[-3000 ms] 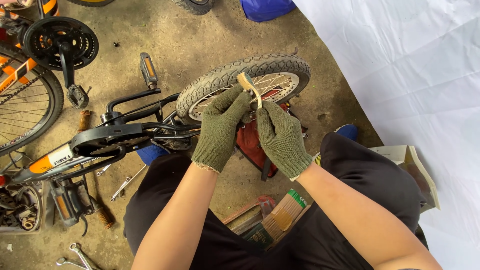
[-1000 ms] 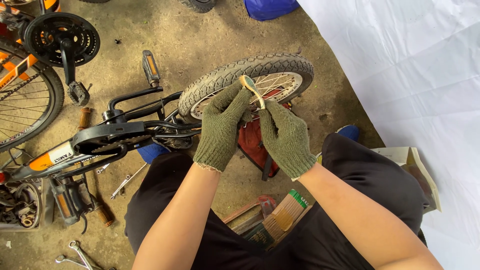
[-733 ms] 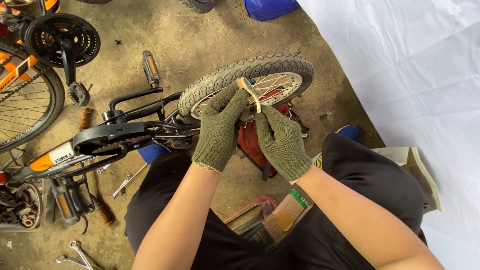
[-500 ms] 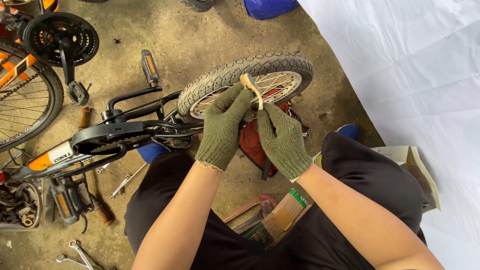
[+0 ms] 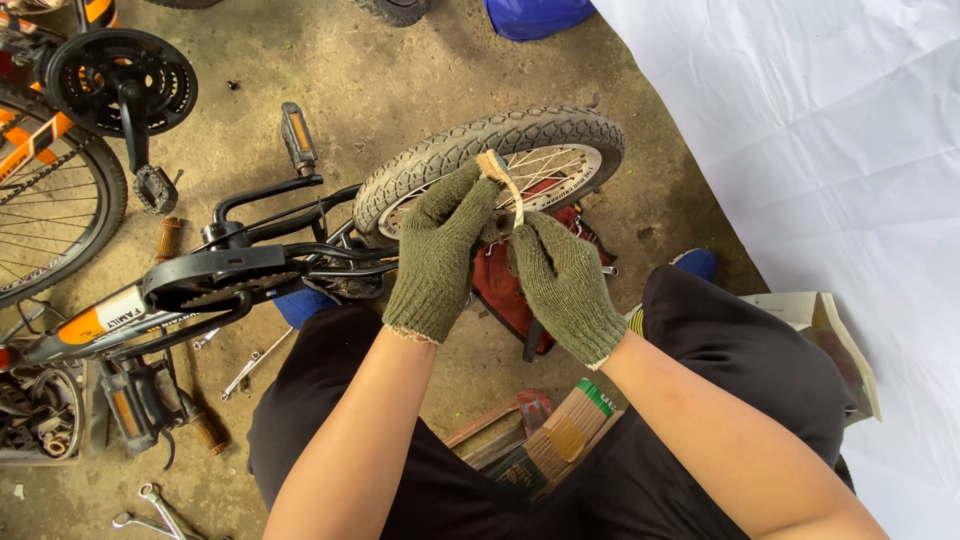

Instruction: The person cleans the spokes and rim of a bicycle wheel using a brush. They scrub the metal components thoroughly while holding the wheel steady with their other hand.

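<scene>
Both hands up over the wheel [image 5: 500,150], both in green knit gloves. The left hand [image 5: 440,245] has its fingertips pinched on the top of a tan strip [image 5: 497,172], right against the tyre's tread. The right hand [image 5: 560,280] is curled closed just below, gripping the strip's lower end, which disappears into the glove. The strip runs between the two hands, in front of the spokes. The wheel sits low on the dirt floor, joined to a black frame [image 5: 250,265] running off left, a pedal [image 5: 297,138] sticking up beside it. A red cloth [image 5: 505,290] lies under the hands. Spanners [image 5: 240,365] are scattered near the person's left knee, and a second bike's chainring [image 5: 120,85] sits far left.
</scene>
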